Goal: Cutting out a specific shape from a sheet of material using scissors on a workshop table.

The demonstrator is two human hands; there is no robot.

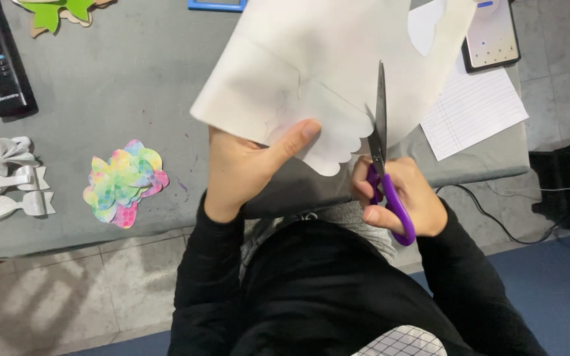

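Head view is showing the left hand (pixel 245 168) pinching a white sheet (pixel 324 72) held above the grey table (pixel 133 72), while the right hand (pixel 404 198) is gripping purple-handled scissors (pixel 382 158), blades parted at the sheet's scalloped edge.

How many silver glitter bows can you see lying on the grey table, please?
3, stacked along the table's left edge: top bow, middle bow, bottom bow. The frame edge may hide more.
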